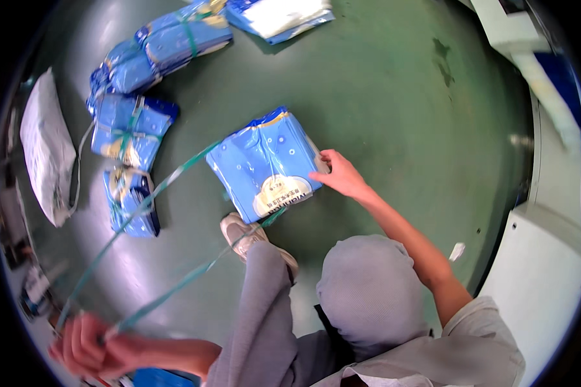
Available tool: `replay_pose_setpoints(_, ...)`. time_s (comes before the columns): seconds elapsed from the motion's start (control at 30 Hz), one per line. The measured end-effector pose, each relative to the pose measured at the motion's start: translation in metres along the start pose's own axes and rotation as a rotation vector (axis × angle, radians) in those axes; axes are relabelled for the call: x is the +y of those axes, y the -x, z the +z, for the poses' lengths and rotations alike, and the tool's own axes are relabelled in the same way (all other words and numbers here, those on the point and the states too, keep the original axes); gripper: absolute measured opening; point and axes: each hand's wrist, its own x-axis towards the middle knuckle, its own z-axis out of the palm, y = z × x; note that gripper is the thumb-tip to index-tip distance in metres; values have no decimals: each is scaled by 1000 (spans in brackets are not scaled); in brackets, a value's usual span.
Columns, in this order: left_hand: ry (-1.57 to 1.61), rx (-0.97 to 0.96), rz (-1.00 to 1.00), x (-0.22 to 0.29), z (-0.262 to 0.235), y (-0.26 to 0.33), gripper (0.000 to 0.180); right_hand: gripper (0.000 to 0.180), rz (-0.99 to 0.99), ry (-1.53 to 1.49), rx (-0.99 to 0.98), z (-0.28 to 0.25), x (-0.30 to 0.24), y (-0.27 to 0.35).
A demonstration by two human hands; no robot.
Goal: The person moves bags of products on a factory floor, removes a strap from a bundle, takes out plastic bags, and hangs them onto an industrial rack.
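Blue plastic-wrapped bundle [255, 164] sits on the green floor [394, 97] in the middle of the scene, its printed face turned up. The person's right hand [342, 174] holds its right end, with the thumb on the face and the fingers bent against the edge. Near and to the left, the left hand [87, 345], slightly blurred, is clenched around a green strap [175, 175]. Two strands of it run taut from that fist, one to the bundle's far left corner, the other to its near edge. A light shoe [240, 233] stands just beside the bundle's near left corner. Farther left lie a tied blue pack [126, 126] and a smaller one [130, 203], with a white sack [47, 151] beyond them at the left. More blue packs [168, 55] lie on the far left.
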Motion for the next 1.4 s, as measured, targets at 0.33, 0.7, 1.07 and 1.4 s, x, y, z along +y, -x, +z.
replay_pose_setpoints(0.33, -1387, 658, -577, 82, -89, 36, 34, 101, 202, 224, 64, 13, -15, -23)
replay_pose_setpoints(0.7, -2297, -214, -866, -63, -181, 169, 80, 88, 253, -280, -118, 10, -14, -22)
replay_pose_setpoints(1.07, -1326, 421, -1356, -185, -202, 160, 102, 56, 304, -963, -294, -4, -13, 2)
replay_pose_setpoints(1.4, -806, 99, -1604, -248, -161, 173, 52, 54, 143, -985, -80, -7, -19, -16)
